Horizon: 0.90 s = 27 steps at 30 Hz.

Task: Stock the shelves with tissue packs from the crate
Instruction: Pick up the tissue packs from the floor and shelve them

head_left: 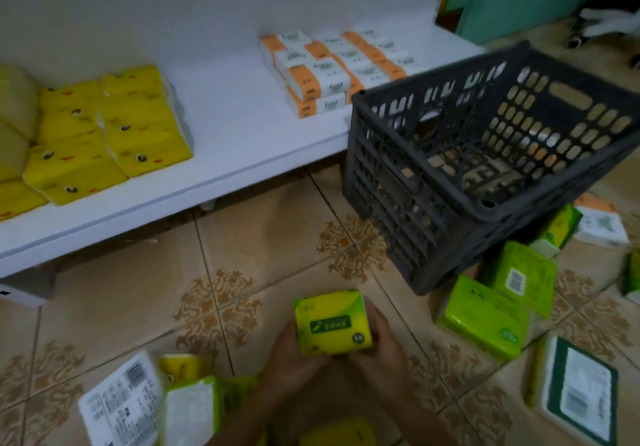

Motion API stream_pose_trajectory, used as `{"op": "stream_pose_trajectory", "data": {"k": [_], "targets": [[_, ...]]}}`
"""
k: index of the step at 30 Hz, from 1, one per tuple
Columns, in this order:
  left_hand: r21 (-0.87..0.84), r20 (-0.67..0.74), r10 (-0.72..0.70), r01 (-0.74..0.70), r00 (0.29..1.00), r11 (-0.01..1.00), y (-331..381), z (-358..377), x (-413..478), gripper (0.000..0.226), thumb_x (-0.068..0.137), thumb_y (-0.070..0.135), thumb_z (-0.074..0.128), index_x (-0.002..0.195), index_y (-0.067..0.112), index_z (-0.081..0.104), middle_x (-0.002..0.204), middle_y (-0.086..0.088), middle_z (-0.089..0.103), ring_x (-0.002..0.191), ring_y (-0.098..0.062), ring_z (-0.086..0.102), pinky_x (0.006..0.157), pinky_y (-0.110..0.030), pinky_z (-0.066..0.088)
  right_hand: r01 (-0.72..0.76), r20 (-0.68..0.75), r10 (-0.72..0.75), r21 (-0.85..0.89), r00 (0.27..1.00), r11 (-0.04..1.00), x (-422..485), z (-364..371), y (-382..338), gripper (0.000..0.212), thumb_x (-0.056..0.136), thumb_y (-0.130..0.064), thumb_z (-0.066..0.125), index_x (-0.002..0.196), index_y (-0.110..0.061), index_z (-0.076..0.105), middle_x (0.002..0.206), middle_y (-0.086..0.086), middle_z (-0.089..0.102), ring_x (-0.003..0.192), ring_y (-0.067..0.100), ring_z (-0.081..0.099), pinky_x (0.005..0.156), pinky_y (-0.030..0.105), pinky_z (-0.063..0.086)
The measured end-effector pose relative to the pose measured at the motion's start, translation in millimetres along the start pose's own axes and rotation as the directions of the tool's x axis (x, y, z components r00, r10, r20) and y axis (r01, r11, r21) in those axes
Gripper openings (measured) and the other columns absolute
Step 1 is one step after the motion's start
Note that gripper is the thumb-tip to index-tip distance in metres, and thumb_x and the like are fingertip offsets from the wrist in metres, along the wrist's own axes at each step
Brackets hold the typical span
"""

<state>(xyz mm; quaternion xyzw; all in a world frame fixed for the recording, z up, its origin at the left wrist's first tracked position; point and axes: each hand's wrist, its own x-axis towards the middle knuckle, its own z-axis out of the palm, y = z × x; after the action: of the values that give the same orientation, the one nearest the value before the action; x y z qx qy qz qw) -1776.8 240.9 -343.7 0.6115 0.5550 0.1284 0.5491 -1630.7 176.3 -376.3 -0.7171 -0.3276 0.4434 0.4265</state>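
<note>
A yellow-green tissue pack (331,323) is held low over the tiled floor between both hands. My left hand (290,359) grips its left side and my right hand (382,348) its right side. The dark grey crate (415,182) stands tilted at the right, leaning against the white shelf (242,126), and looks empty. On the shelf lie yellow tissue packs (104,133) at the left and orange-and-white packs (329,67) at the back right.
Several green packs (485,317) lie loose on the floor to the right of the crate, and more packs (156,400) lie at the lower left. A chair base (602,29) is at the far upper right.
</note>
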Motion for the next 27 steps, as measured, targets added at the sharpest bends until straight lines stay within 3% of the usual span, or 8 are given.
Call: {"op": "stream_pose_trajectory", "data": {"k": [3,7,11,13,15,20,25,27], "targets": [[-0.129,-0.112,0.141,-0.155,0.984,0.980,33,-23,12,0.086,0.042,0.065,0.080,0.110,0.018,0.057,0.097,0.012,0.072,0.094,-0.007,0.067,0.075,-0.019,0.052,0.200,0.007,-0.200,-0.029,0.980,0.979,22,1,-53,0.078,0.072,-0.023,0.064,0.142,-0.034,0.032,0.127,-0.002,0.050,0.101,-0.008,0.055,0.087,0.016,0.048],[-0.036,-0.285,0.280,-0.302,0.917,0.953,132,-90,13,0.042,0.051,0.043,0.069,0.090,0.038,0.053,0.075,0.025,0.068,0.073,0.017,0.059,0.063,-0.005,0.043,0.456,-0.024,-0.475,-0.237,0.880,0.858,35,-7,-157,0.082,0.062,-0.009,0.056,0.126,-0.058,0.041,0.125,-0.007,0.037,0.106,0.000,0.042,0.088,-0.003,0.030],[0.089,-0.396,0.339,-0.332,0.853,0.939,234,-138,-27,0.041,0.047,0.050,0.053,0.086,0.040,0.053,0.079,0.016,0.063,0.084,0.004,0.060,0.072,-0.017,0.050,0.474,-0.034,-0.483,-0.150,0.875,0.868,4,-29,-268,0.068,0.070,-0.015,0.056,0.128,-0.044,0.033,0.149,-0.006,0.024,0.138,0.018,0.031,0.101,0.031,0.041],[0.153,-0.444,0.386,-0.355,0.809,0.922,282,-154,-52,0.037,0.057,0.046,0.056,0.093,0.044,0.050,0.092,0.018,0.056,0.095,-0.012,0.058,0.077,-0.033,0.052,0.540,-0.028,-0.548,-0.141,0.836,0.830,-14,-48,-322,0.065,0.080,-0.009,0.061,0.125,-0.048,0.036,0.150,-0.009,0.023,0.139,0.014,0.030,0.099,0.031,0.043],[0.180,-0.502,0.431,-0.397,0.750,0.900,330,-168,-78,0.043,0.069,0.031,0.069,0.102,0.044,0.045,0.099,0.022,0.048,0.095,-0.007,0.052,0.076,-0.021,0.050,0.600,-0.013,-0.607,-0.139,0.795,0.788,-29,-71,-377,0.064,0.084,-0.005,0.064,0.121,-0.051,0.040,0.150,-0.011,0.025,0.138,0.010,0.031,0.101,0.032,0.045],[0.219,-0.547,0.417,-0.356,0.726,0.908,415,-195,-132,0.062,0.075,0.021,0.075,0.127,0.024,0.042,0.116,0.005,0.045,0.106,-0.009,0.047,0.083,-0.021,0.044,0.627,-0.001,-0.633,-0.146,0.774,0.766,-72,-110,-485,0.056,0.086,-0.005,0.062,0.114,-0.050,0.041,0.139,-0.016,0.029,0.121,-0.016,0.026,0.081,-0.009,0.028],[0.251,-0.574,0.411,-0.326,0.709,0.912,488,-214,-187,0.065,0.073,0.023,0.077,0.129,0.016,0.044,0.115,0.004,0.046,0.102,-0.003,0.040,0.074,-0.001,0.029,0.603,0.006,-0.606,-0.112,0.795,0.790,-114,-142,-560,0.059,0.085,-0.007,0.065,0.116,-0.051,0.042,0.140,-0.014,0.035,0.133,0.011,0.036,0.093,0.020,0.047],[0.259,-0.569,0.427,-0.339,0.703,0.904,519,-224,-208,0.062,0.075,0.030,0.075,0.128,0.016,0.045,0.116,0.002,0.049,0.101,0.000,0.039,0.075,0.003,0.029,0.601,0.015,-0.602,-0.088,0.798,0.795,-130,-158,-594,0.058,0.086,-0.007,0.064,0.117,-0.050,0.041,0.140,-0.015,0.034,0.132,0.011,0.038,0.090,0.015,0.047]]}}
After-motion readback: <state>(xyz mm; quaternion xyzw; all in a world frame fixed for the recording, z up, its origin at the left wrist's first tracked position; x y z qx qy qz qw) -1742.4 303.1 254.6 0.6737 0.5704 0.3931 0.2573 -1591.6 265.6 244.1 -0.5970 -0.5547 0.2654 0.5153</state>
